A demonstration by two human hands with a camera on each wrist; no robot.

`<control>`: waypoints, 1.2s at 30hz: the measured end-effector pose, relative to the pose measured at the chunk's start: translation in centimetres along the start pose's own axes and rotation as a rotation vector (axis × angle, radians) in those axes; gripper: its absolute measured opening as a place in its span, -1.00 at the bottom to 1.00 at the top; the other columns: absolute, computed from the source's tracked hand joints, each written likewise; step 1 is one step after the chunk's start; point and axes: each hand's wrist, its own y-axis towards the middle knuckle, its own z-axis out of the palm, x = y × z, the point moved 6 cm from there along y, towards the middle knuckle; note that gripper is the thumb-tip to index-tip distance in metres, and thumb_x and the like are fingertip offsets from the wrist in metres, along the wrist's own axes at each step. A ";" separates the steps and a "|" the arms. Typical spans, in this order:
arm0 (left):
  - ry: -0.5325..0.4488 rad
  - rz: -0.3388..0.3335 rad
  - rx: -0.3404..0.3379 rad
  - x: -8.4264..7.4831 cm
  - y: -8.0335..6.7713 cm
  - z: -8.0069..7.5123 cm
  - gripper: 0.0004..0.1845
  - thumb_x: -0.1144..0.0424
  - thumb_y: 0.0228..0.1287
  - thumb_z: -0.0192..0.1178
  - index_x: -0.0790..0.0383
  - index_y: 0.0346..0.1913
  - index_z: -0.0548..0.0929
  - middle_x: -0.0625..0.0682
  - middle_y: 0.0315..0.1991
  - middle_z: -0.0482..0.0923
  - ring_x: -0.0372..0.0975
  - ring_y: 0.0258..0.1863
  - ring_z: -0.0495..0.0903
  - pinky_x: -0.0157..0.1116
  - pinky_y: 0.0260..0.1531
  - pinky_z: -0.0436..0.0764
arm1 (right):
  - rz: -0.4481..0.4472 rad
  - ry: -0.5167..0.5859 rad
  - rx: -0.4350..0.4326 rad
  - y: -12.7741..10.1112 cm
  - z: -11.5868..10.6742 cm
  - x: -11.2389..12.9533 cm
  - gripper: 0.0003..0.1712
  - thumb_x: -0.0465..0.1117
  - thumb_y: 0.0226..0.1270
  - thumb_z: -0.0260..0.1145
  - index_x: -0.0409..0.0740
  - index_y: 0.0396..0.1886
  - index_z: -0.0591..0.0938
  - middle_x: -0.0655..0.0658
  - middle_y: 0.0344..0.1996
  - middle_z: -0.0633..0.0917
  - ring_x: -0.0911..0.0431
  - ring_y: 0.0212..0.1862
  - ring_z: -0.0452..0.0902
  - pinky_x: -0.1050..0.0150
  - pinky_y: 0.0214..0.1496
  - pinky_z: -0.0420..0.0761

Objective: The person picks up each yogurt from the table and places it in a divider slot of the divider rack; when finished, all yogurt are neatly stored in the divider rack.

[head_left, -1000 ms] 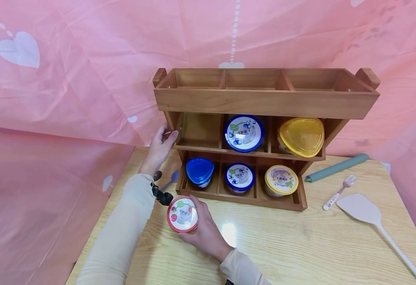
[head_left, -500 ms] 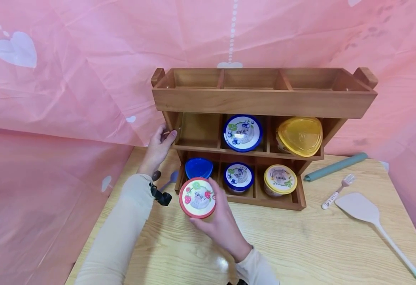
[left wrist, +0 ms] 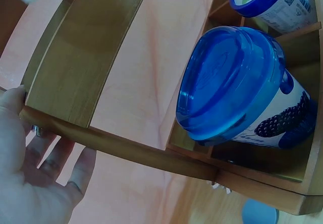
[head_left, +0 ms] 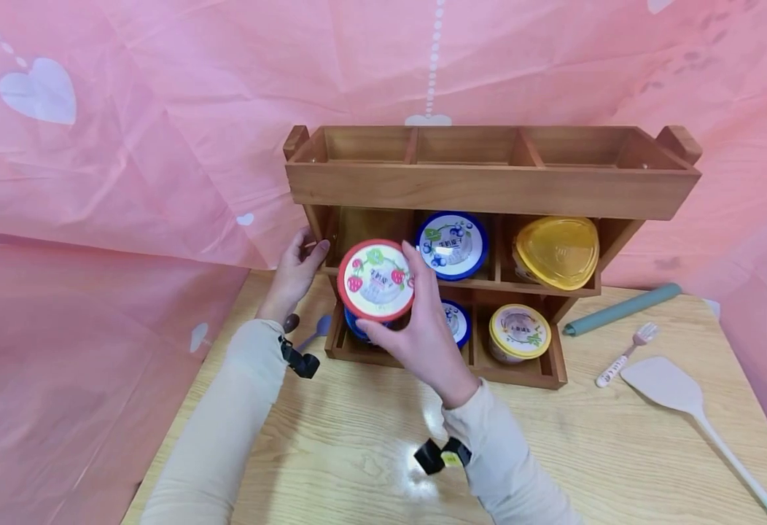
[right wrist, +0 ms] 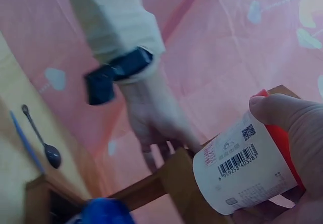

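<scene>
My right hand (head_left: 432, 343) grips a plastic dessert cup (head_left: 377, 281) with a red-rimmed lid showing strawberries. The cup is in front of the left compartment of the wooden rack's (head_left: 488, 189) middle tier. In the right wrist view, the white side of the cup (right wrist: 242, 166) shows a barcode, with my thumb at the red rim. My left hand (head_left: 294, 273) holds the rack's left side panel, its thumb in front and fingers behind. A cup with a domed blue lid (left wrist: 222, 77) stands in the bottom left compartment, mostly hidden by the raised cup in the head view.
Blue-rimmed cups (head_left: 454, 244) fill the middle compartments; yellow-lidded cups (head_left: 557, 251) stand at right. A green roll (head_left: 623, 310), a fork (head_left: 626, 354) and a white spatula (head_left: 668, 386) lie right of the rack. Two spoons, one blue (head_left: 321, 327), lie at left.
My right hand has lifted the red-lidded cup from low by the table up to the middle tier's left compartment. The left hand stays on the rack's side.
</scene>
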 end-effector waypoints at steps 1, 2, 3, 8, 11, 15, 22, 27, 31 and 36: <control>-0.003 0.003 -0.003 0.1 0.1 0.0 -0.43 0.04 0.50 0.05 0.05 0.48 0.24 0.15 0.37 0.35 -0.04 0.38 0.38 -0.04 0.35 0.42 | -0.016 -0.005 -0.004 0.6 -0.1 0.3 0.26 -0.02 0.02 0.60 0.17 0.57 -0.04 -0.01 0.47 0.18 0.08 0.43 0.19 -0.02 0.45 0.35; -0.003 0.005 -0.006 0.1 0.1 0.1 -0.43 0.04 0.50 0.05 0.04 0.47 0.24 0.15 0.36 0.35 -0.05 0.37 0.39 -0.05 0.34 0.43 | -0.030 -0.011 -0.007 1.2 -0.2 0.6 0.25 -0.02 0.03 0.59 0.17 0.57 -0.04 -0.02 0.47 0.18 0.08 0.43 0.18 -0.02 0.45 0.35; 0.002 0.006 -0.009 0.2 0.1 0.1 -0.43 0.03 0.50 0.05 0.04 0.47 0.24 0.15 0.36 0.35 -0.05 0.37 0.39 -0.05 0.34 0.43 | -0.047 -0.019 -0.012 1.7 -0.3 0.8 0.25 -0.03 0.04 0.59 0.16 0.57 -0.04 -0.04 0.47 0.18 0.07 0.43 0.18 -0.02 0.45 0.36; 0.020 0.013 -0.017 0.2 0.3 0.2 -0.43 0.00 0.49 0.06 0.01 0.47 0.25 0.12 0.35 0.37 -0.06 0.36 0.40 -0.06 0.34 0.43 | -0.085 -0.052 -0.029 3.9 -0.2 1.3 0.22 -0.04 0.05 0.58 0.11 0.56 -0.02 -0.11 0.43 0.22 0.04 0.39 0.19 0.01 0.41 0.41; 0.026 0.022 -0.016 0.2 0.4 0.2 -0.43 0.01 0.49 0.07 0.03 0.46 0.26 0.13 0.34 0.36 -0.06 0.37 0.39 -0.07 0.34 0.43 | -0.093 -0.074 -0.036 4.8 0.1 1.2 0.20 -0.06 0.05 0.58 0.07 0.54 0.01 -0.12 0.40 0.23 0.04 0.38 0.19 0.05 0.40 0.42; 0.008 0.019 -0.005 0.3 0.5 0.3 -0.46 0.08 0.51 0.05 0.07 0.46 0.27 0.14 0.36 0.34 -0.05 0.38 0.37 -0.10 0.36 0.41 | -0.117 -0.087 -0.054 5.9 0.7 1.2 0.16 -0.08 0.05 0.58 -0.03 0.51 0.04 -0.16 0.37 0.25 0.02 0.38 0.20 0.10 0.43 0.39; -0.039 0.019 0.008 0.2 0.6 0.3 -0.47 0.22 0.52 0.02 0.19 0.46 0.25 0.20 0.38 0.32 -0.01 0.37 0.36 -0.06 0.34 0.42 | -0.097 -0.109 -0.050 7.6 2.6 0.8 0.17 -0.12 0.11 0.54 -0.07 0.53 -0.03 -0.22 0.41 0.16 -0.03 0.41 0.17 0.12 0.45 0.38; -0.030 0.042 -0.009 0.3 0.5 0.3 -0.49 0.20 0.52 0.03 0.18 0.44 0.29 0.18 0.35 0.36 -0.04 0.35 0.39 -0.11 0.35 0.42 | -0.055 -0.153 -0.058 8.0 3.4 -0.3 0.17 -0.13 0.13 0.53 -0.04 0.54 -0.05 -0.23 0.41 0.17 -0.05 0.42 0.16 0.06 0.45 0.37; -0.010 0.068 -0.015 0.2 0.4 0.2 -0.50 0.15 0.52 0.03 0.15 0.43 0.30 0.15 0.33 0.37 -0.06 0.33 0.41 -0.12 0.36 0.42 | -0.028 -0.186 -0.057 8.1 3.6 -0.9 0.18 -0.12 0.13 0.53 -0.03 0.55 -0.07 -0.25 0.41 0.17 -0.09 0.42 0.19 0.04 0.43 0.38; -0.009 0.069 -0.007 0.3 0.5 0.1 -0.50 0.14 0.53 0.02 0.12 0.44 0.29 0.16 0.35 0.35 -0.04 0.36 0.38 -0.08 0.38 0.38 | -0.007 -0.203 -0.045 8.1 3.6 -1.1 0.20 -0.13 0.13 0.53 -0.02 0.55 -0.09 -0.27 0.41 0.15 -0.12 0.40 0.23 0.02 0.41 0.40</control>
